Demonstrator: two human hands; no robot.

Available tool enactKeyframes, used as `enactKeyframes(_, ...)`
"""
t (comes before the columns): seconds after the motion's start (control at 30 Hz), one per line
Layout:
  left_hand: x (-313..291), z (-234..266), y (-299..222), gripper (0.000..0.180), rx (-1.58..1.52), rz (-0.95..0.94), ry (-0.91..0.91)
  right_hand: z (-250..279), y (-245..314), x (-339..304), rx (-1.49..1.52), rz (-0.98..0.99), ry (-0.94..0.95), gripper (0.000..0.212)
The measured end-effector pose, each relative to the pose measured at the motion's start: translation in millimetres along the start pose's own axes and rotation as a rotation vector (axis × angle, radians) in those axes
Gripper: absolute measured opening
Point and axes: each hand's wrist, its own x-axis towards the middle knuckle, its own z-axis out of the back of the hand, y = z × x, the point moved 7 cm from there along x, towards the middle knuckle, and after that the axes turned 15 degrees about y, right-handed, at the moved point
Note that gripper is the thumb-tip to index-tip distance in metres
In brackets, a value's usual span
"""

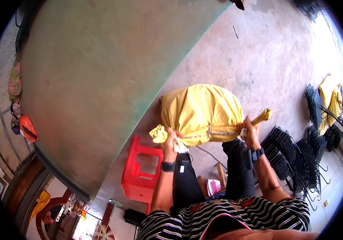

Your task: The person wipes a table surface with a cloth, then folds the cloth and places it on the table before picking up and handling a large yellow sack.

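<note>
A bulging yellow woven sack [203, 108] hangs or rests in front of my legs; I cannot tell whether it touches the floor. Its near edge shows a seam line, and a twisted corner sticks out at each end. My left hand [170, 143] is closed around the left corner, with a yellow bunch poking out beyond the fingers and some whitish material below them. Around the right corner my right hand [251, 134] is closed too, and a yellow tip points up and right past it. Both wrists wear dark bands.
A red plastic stool [133, 180] stands by my left leg. To the right lie stacks of black wire racks [291, 156] with long hooks, and more yellow sacks [331, 100]. A green-edged floor area [91, 80] spreads left. An orange bag [28, 129] lies by the far-left wall.
</note>
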Motion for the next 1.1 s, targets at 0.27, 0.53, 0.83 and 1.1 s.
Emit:
enactKeyframes(0.27,-47.6,15.7,37.2,0.038,-0.033,0.123,-0.174,29.8,-41.8,-45.3,-0.166,-0.138,-0.023,0.042)
enactKeyframes(0.53,-62.3,-20.4,15.9,0.03,0.089,0.191,-0.047,39.9,-18.8,-72.3,-0.214,-0.16,-0.08,0.044)
enactKeyframes(0.83,-136.6,-75.5,-60.7,0.016,0.17,0.269,0.103,2.2,70.0,-160.1,-0.365,-0.169,-0.078,0.035)
enactKeyframes(1.1,-212.5,-150.5,-208.3,0.021,0.538,-0.128,0.406,-67.5,191.0,-271.0,-0.642,-0.201,0.005,0.039)
